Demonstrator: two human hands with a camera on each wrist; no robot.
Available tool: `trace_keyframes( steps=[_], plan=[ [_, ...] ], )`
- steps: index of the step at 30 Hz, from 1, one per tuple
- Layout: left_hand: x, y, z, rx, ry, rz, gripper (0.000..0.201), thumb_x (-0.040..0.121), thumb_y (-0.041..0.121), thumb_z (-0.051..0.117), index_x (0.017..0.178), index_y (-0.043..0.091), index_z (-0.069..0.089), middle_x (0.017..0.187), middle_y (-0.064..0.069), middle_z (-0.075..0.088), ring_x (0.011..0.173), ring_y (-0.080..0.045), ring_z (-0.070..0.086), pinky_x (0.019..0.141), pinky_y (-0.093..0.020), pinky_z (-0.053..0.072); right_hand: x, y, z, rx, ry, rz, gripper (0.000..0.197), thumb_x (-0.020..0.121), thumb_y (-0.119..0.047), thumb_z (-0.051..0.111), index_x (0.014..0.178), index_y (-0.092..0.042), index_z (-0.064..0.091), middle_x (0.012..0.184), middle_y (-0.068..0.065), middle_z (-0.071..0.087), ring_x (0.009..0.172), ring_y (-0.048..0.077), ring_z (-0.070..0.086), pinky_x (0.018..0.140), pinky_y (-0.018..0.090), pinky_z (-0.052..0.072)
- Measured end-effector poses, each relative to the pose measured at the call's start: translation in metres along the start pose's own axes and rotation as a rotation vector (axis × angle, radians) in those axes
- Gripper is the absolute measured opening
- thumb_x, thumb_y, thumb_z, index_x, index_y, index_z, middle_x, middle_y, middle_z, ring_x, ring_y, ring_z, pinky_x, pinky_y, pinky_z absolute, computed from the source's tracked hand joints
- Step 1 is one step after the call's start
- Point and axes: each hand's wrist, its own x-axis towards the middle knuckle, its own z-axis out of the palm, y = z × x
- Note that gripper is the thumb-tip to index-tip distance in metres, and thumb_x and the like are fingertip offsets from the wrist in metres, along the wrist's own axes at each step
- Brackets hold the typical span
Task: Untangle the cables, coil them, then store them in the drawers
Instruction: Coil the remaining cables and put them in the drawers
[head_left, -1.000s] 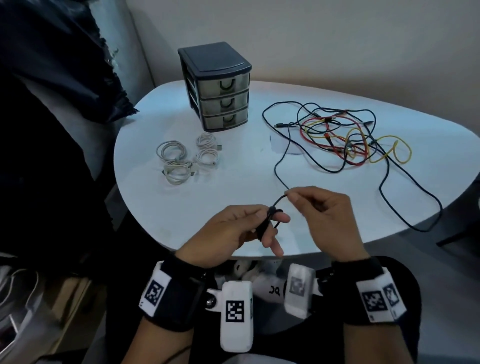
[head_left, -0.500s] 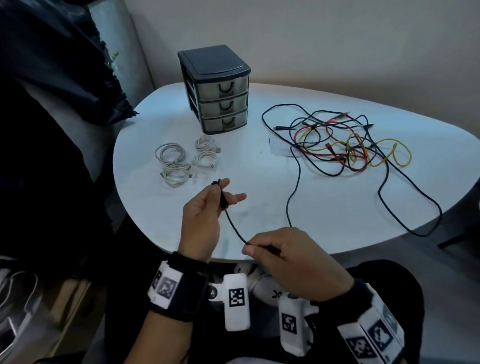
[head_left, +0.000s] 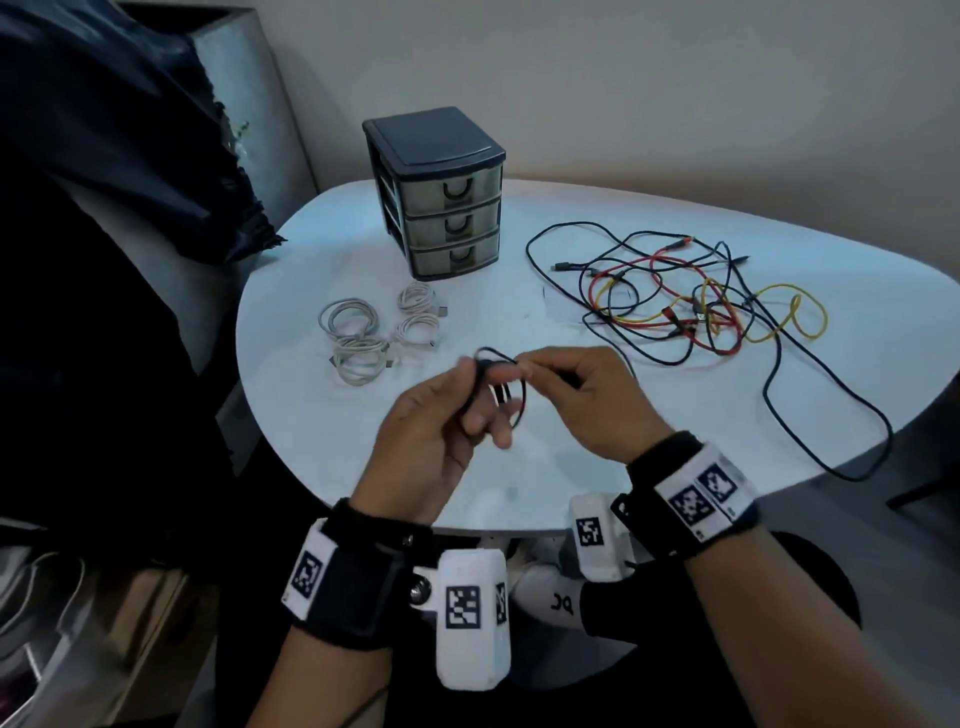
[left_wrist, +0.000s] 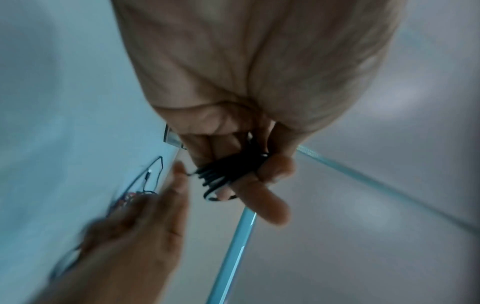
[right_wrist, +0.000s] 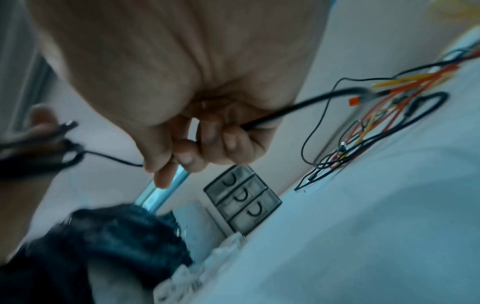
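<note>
My left hand (head_left: 441, 415) grips small black cable (head_left: 506, 384) loops; my right hand (head_left: 582, 395) pinches the same cable just beside them, over the counter (head_left: 519, 467) edge. Beyond: drawers (head_left: 441, 200), white coils (head_left: 363, 338) left, tangled cables (head_left: 701, 306) right.

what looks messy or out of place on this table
The red, yellow and black cables lie in one knotted heap right of the drawers, unlike the white coils; one black loop sags past the table edge.

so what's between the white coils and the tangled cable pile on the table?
Head view: both hands, left and right, coiling the black cable there.
</note>
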Motion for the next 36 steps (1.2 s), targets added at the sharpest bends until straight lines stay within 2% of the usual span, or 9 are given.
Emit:
trace_keyframes(
  steps=[3, 6, 9, 11, 13, 16, 22, 29, 36],
  plan=[
    [0.016, 0.016, -0.001, -0.208, 0.107, 0.09, 0.037, 0.095, 0.026, 0.041, 0.103, -0.002, 0.063, 0.056, 0.003, 0.05, 0.064, -0.015, 0.065, 0.088, -0.025, 0.054, -0.006, 0.004, 0.008, -0.138, -0.156, 0.015, 0.02, 0.097, -0.03, 0.061, 0.104, -0.023, 0.077, 0.073, -0.029, 0.067, 0.063, -0.005, 0.058, 0.064, 0.014, 0.043],
    [0.037, 0.015, -0.007, -0.145, 0.188, 0.172, 0.031, 0.104, 0.019, 0.035, 0.106, 0.002, 0.061, 0.068, 0.002, 0.061, 0.087, -0.018, 0.072, 0.095, -0.028, 0.05, -0.013, -0.003, 0.007, -0.327, -0.313, 0.004, 0.025, 0.098, -0.043, 0.054, 0.109, -0.032, 0.074, 0.094, -0.016, 0.074, 0.079, 0.001, 0.064, 0.078, 0.027, 0.051],
    [0.055, 0.001, -0.014, 0.245, 0.262, 0.238, 0.035, 0.107, 0.014, 0.038, 0.086, 0.01, 0.066, 0.088, 0.003, 0.067, 0.093, -0.023, 0.073, 0.101, -0.039, 0.046, -0.013, -0.017, -0.005, -0.483, -0.395, -0.065, 0.023, 0.1, -0.039, 0.052, 0.102, -0.028, 0.072, 0.071, -0.013, 0.065, 0.064, 0.002, 0.055, 0.065, 0.026, 0.042],
    [0.06, -0.008, -0.016, 0.608, 0.25, 0.237, 0.037, 0.106, 0.015, 0.041, 0.078, 0.011, 0.065, 0.1, 0.007, 0.069, 0.091, -0.011, 0.073, 0.096, -0.031, 0.049, -0.009, -0.029, -0.019, -0.54, -0.376, -0.108, 0.019, 0.099, -0.033, 0.055, 0.095, -0.025, 0.072, 0.06, -0.017, 0.054, 0.057, -0.002, 0.05, 0.058, 0.02, 0.033],
    [0.057, -0.012, -0.015, 0.928, 0.139, 0.193, 0.034, 0.106, 0.02, 0.043, 0.08, 0.01, 0.062, 0.094, 0.005, 0.072, 0.084, 0.005, 0.066, 0.082, -0.017, 0.046, 0.0, -0.039, -0.037, -0.587, -0.321, -0.13, 0.017, 0.097, -0.032, 0.058, 0.092, -0.025, 0.072, 0.059, -0.018, 0.053, 0.055, -0.001, 0.049, 0.057, 0.019, 0.035],
    [0.048, -0.013, -0.013, 1.166, -0.061, 0.148, 0.038, 0.105, 0.031, 0.043, 0.082, 0.007, 0.062, 0.074, 0.002, 0.072, 0.071, 0.001, 0.064, 0.067, -0.017, 0.043, 0.024, -0.045, -0.066, -0.714, -0.231, -0.18, 0.017, 0.096, -0.031, 0.058, 0.093, -0.024, 0.074, 0.075, -0.013, 0.066, 0.069, 0.01, 0.057, 0.068, 0.031, 0.046],
    [0.033, -0.006, -0.025, 1.222, -0.039, 0.264, 0.033, 0.104, 0.035, 0.044, 0.09, 0.019, 0.068, 0.056, 0.004, 0.063, 0.057, -0.006, 0.063, 0.063, -0.023, 0.047, 0.085, -0.045, -0.13, -1.04, 0.023, -0.175, 0.019, 0.095, -0.03, 0.058, 0.099, -0.02, 0.074, 0.105, 0.006, 0.065, 0.106, 0.033, 0.056, 0.084, 0.044, 0.047],
    [0.02, -0.019, -0.021, 1.157, -0.029, 0.204, 0.036, 0.104, 0.034, 0.047, 0.078, 0.021, 0.068, 0.05, -0.002, 0.061, 0.049, -0.006, 0.059, 0.067, -0.024, 0.049, 0.133, -0.086, -0.177, -1.234, 0.252, -0.05, 0.023, 0.098, -0.026, 0.05, 0.104, -0.014, 0.069, 0.097, 0.021, 0.066, 0.085, 0.041, 0.061, 0.072, 0.043, 0.049],
    [0.011, -0.032, -0.023, 0.892, -0.016, -0.032, 0.045, 0.103, 0.031, 0.047, 0.068, 0.012, 0.068, 0.052, -0.002, 0.06, 0.045, -0.016, 0.052, 0.061, -0.021, 0.045, 0.135, -0.126, -0.218, -1.032, 0.374, -0.139, 0.029, 0.1, -0.028, 0.05, 0.112, -0.011, 0.071, 0.105, 0.018, 0.071, 0.093, 0.035, 0.063, 0.086, 0.042, 0.05]
  ],
)
